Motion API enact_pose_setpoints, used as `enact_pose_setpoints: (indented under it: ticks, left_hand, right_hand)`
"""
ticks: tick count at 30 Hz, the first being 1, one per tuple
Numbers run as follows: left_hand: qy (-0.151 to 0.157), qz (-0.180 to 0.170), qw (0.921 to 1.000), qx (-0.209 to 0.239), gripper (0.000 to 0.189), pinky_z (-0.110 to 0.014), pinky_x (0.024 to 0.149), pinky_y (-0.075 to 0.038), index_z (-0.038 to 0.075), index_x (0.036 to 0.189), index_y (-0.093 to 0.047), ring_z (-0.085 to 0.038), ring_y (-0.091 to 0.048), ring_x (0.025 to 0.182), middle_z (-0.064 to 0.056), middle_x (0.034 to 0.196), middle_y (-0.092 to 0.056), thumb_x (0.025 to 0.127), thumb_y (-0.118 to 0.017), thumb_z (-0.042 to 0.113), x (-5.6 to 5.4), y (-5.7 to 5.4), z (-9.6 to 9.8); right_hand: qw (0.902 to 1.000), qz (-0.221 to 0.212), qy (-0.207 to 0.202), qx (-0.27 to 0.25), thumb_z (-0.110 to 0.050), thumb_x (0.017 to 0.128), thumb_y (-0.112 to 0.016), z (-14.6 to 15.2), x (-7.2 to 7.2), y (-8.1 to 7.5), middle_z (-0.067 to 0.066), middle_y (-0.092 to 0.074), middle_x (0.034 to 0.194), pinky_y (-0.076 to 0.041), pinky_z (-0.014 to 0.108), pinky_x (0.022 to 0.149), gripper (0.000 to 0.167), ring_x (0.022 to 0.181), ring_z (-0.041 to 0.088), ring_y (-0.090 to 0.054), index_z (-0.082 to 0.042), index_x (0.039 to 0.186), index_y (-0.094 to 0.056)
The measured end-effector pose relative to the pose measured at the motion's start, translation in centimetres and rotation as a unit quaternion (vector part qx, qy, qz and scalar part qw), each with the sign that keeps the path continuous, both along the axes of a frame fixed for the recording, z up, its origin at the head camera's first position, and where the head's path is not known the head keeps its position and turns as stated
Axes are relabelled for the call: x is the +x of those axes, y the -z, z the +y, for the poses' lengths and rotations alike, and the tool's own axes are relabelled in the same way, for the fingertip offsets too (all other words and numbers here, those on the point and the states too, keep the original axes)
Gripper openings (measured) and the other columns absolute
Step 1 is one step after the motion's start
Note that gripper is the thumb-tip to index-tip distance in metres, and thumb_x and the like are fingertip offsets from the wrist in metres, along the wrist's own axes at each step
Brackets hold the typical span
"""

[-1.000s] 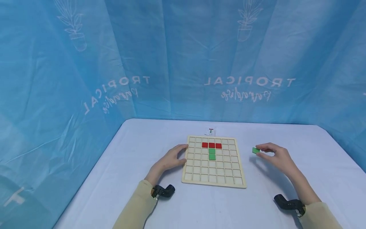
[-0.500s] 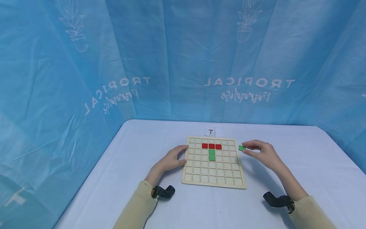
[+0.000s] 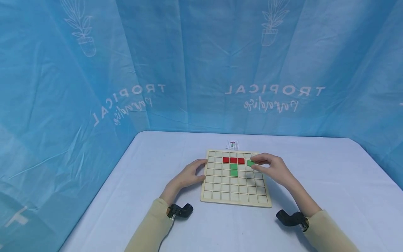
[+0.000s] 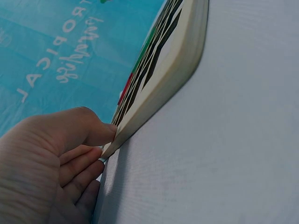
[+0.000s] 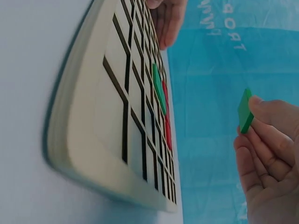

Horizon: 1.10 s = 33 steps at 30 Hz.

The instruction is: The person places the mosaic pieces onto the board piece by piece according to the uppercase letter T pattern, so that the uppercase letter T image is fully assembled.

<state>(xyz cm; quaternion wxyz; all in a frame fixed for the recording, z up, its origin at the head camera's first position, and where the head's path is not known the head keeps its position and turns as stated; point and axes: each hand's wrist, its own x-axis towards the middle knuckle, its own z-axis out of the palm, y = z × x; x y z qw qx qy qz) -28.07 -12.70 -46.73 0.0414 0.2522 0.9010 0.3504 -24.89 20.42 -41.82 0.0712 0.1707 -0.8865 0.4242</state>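
Observation:
A pale wooden grid board lies flat on the table. Three red square tiles sit in a row on it, and two green tiles run down from the middle one. Between thumb and fingers, my right hand pinches another green square tile, raised above the board's right part. The right wrist view shows this green tile tilted and apart from the board. My left hand rests at the board's left edge, with its thumb touching the rim.
Behind the board lies a small printed grid card showing a red and green T shape. A white cloth covers the table. Blue printed curtains hang behind and at the sides.
My right hand has carried the green tile leftward from the table's right side to over the board. My left hand and the placed tiles stay where they were.

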Motion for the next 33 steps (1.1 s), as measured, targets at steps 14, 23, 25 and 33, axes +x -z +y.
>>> enact_pose_setpoints:
  ticks: [14,23,25,33]
  left_hand:
    - [-0.003,0.000,1.0000,-0.002,0.065,-0.042,0.111,-0.026,0.005,0.143,-0.038,-0.027,-0.031,0.136,-0.011,0.145,-0.040,0.084,-0.064,0.016,-0.1,-0.3,0.1]
    - [-0.003,-0.001,1.0000,-0.002,0.065,-0.043,0.111,-0.027,0.004,0.143,-0.039,-0.028,-0.032,0.135,-0.011,0.144,-0.040,0.084,-0.064,0.016,0.0,-0.1,0.0]
    - [-0.003,-0.002,1.0000,-0.003,0.065,-0.043,0.111,-0.027,0.004,0.143,-0.039,-0.028,-0.032,0.135,-0.011,0.144,-0.040,0.084,-0.064,0.016,0.0,-0.2,0.0]
    - [-0.007,-0.005,1.0000,-0.003,0.065,-0.042,0.111,-0.027,0.006,0.143,-0.039,-0.026,-0.032,0.136,-0.010,0.145,-0.040,0.084,-0.064,0.017,0.0,-0.1,0.0]
  right_hand:
    - [0.9996,-0.006,-0.013,-0.023,-0.015,0.082,-0.075,-2.7,-0.2,0.1,0.003,-0.065,0.109,-0.053,0.039,0.084,0.031,0.094,0.020,-0.062,-0.007,0.110,-0.069]
    - [0.9985,0.000,-0.044,-0.034,-0.021,0.082,-0.075,-3.1,-0.2,0.8,0.002,-0.066,0.106,-0.053,0.043,0.084,0.033,0.093,0.019,-0.061,-0.006,0.111,-0.068]
    - [0.9985,-0.006,-0.044,-0.033,-0.022,0.082,-0.075,-3.3,-0.1,1.0,0.003,-0.066,0.106,-0.052,0.042,0.084,0.033,0.093,0.018,-0.061,-0.006,0.110,-0.068]
    - [0.9981,-0.006,-0.056,-0.025,-0.008,0.083,-0.072,-4.2,0.3,2.0,0.008,-0.067,0.103,-0.053,0.041,0.083,0.027,0.091,0.022,-0.061,-0.001,0.109,-0.067]
